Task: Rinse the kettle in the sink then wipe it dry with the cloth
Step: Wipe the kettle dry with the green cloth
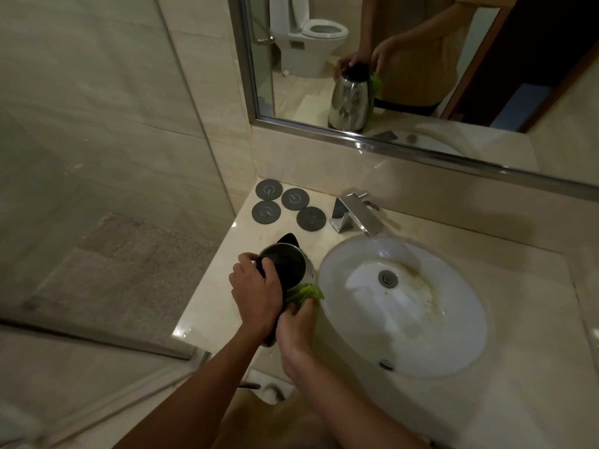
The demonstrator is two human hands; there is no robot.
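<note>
A shiny steel kettle (290, 265) with a black top and spout stands on the beige counter (214, 306), just left of the white oval sink (405, 303). My left hand (256, 293) grips the kettle's black top and handle from above. My right hand (296, 328) presses a green cloth (306, 293) against the kettle's right side, near the sink rim. The kettle's lower body is hidden behind my hands. The mirror (421, 59) reflects the kettle, the cloth and both hands.
Several dark round coasters (288, 207) lie at the counter's back left. A chrome faucet (355, 213) stands behind the sink. A glass shower wall (97, 157) runs along the left. The mirror shows a toilet (308, 34).
</note>
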